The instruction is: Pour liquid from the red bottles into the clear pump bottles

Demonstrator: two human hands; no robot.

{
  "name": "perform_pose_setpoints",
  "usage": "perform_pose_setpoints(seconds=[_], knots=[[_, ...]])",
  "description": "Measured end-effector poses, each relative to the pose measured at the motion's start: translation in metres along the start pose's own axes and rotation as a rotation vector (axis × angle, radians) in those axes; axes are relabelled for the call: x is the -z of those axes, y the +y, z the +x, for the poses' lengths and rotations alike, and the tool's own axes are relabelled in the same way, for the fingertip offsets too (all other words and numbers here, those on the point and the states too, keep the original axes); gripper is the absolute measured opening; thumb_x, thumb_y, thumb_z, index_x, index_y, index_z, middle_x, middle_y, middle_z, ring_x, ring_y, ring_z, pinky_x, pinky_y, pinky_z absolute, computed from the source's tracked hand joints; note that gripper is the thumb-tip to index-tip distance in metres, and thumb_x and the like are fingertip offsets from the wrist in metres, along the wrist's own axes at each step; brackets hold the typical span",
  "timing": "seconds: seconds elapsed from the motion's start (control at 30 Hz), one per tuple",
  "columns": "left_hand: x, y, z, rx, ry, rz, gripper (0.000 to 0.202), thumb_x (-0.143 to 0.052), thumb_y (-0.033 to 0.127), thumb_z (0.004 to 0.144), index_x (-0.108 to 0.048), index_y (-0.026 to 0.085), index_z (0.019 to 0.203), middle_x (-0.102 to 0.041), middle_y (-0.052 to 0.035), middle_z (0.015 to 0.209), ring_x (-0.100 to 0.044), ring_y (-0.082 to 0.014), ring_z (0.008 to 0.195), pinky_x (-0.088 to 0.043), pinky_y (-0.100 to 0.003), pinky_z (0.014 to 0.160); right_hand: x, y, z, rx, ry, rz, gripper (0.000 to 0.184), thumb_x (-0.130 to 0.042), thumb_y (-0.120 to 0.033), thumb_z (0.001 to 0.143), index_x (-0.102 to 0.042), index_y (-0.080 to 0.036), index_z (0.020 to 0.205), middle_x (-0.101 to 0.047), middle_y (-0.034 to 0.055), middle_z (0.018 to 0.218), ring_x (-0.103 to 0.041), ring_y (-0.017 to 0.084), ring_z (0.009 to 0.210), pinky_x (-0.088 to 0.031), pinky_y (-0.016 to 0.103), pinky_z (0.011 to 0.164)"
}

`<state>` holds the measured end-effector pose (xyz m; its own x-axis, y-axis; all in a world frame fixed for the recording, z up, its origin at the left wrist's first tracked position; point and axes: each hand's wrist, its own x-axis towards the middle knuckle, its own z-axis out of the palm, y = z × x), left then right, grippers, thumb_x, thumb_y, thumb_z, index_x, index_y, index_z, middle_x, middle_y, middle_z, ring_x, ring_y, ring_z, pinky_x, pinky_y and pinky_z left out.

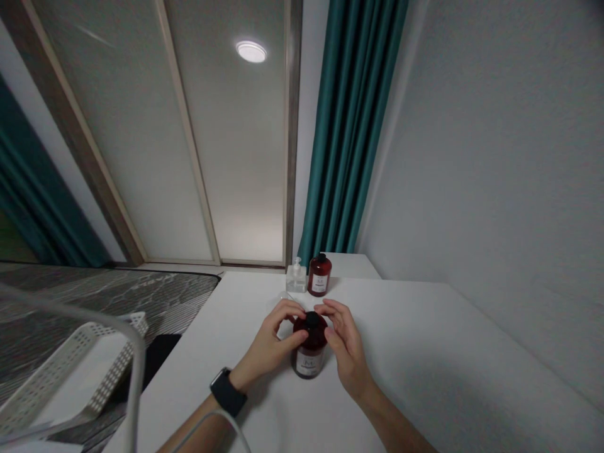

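A dark red-brown bottle (309, 345) with a black cap and a pale label stands upright on the white table, between my two hands. My left hand (278, 333) curves round its upper left side, thumb across the front of the shoulder and fingers behind near the cap. On the right, my right hand (344, 343) has its fingers apart and bent toward the bottle, with the thumb close to its side; whether it touches cannot be told. Part of a clear object (283, 298) shows behind my left hand, its kind unclear.
Farther back on the white table (401, 352) stand a clear pump bottle (296, 278) and a second red-brown bottle (319, 277). A white perforated basket (70, 371) lies lower left, behind a pale curved bar (138, 377). A wall borders the right side.
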<state>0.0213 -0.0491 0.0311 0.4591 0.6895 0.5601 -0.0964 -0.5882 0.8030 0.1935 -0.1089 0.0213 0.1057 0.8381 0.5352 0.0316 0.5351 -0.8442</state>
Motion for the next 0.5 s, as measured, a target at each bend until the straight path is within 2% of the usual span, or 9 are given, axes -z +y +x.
perform_pose_setpoints(seconds=[0.1, 0.27, 0.4, 0.5], knots=[[-0.0005, 0.0011, 0.0009, 0.0, 0.008, -0.001, 0.018, -0.071, 0.033, 0.088, -0.065, 0.02, 0.099, -0.061, -0.0067, 0.103, -0.058, -0.0237, 0.101, -0.044, -0.037, 0.09, 0.0004, 0.0003, 0.0004, -0.022, -0.035, 0.001, 0.036, -0.051, -0.041, 0.097, -0.05, -0.027, 0.129, -0.059, 0.0089, 0.126, -0.055, 0.026, 0.121, -0.039, 0.043, 0.107], [-0.0002, 0.0, 0.0004, -0.012, 0.007, 0.006, 0.018, -0.071, 0.032, 0.088, -0.065, 0.021, 0.1, -0.062, -0.0069, 0.104, -0.057, -0.0235, 0.102, -0.043, -0.037, 0.092, 0.0008, -0.002, 0.0009, -0.008, -0.007, -0.003, 0.033, -0.05, -0.04, 0.097, -0.051, -0.028, 0.128, -0.062, 0.0067, 0.116, -0.058, 0.024, 0.116, -0.042, 0.041, 0.104], [0.0, -0.0007, 0.0002, -0.013, 0.004, -0.002, 0.018, -0.07, 0.034, 0.088, -0.065, 0.021, 0.1, -0.061, -0.0065, 0.104, -0.057, -0.023, 0.102, -0.043, -0.037, 0.093, 0.0003, -0.0033, 0.0019, -0.039, -0.053, -0.004, 0.033, -0.051, -0.039, 0.096, -0.053, -0.026, 0.127, -0.059, 0.0094, 0.127, -0.055, 0.026, 0.122, -0.04, 0.042, 0.106], [-0.0002, -0.0006, 0.0006, -0.012, 0.006, 0.004, 0.02, -0.07, 0.037, 0.089, -0.065, 0.02, 0.099, -0.061, -0.007, 0.104, -0.057, -0.0236, 0.102, -0.043, -0.037, 0.093, 0.0001, -0.0026, 0.0027, -0.02, -0.029, -0.01, 0.031, -0.052, -0.037, 0.096, -0.056, -0.025, 0.124, -0.061, 0.0075, 0.118, -0.058, 0.024, 0.115, -0.044, 0.038, 0.102]])
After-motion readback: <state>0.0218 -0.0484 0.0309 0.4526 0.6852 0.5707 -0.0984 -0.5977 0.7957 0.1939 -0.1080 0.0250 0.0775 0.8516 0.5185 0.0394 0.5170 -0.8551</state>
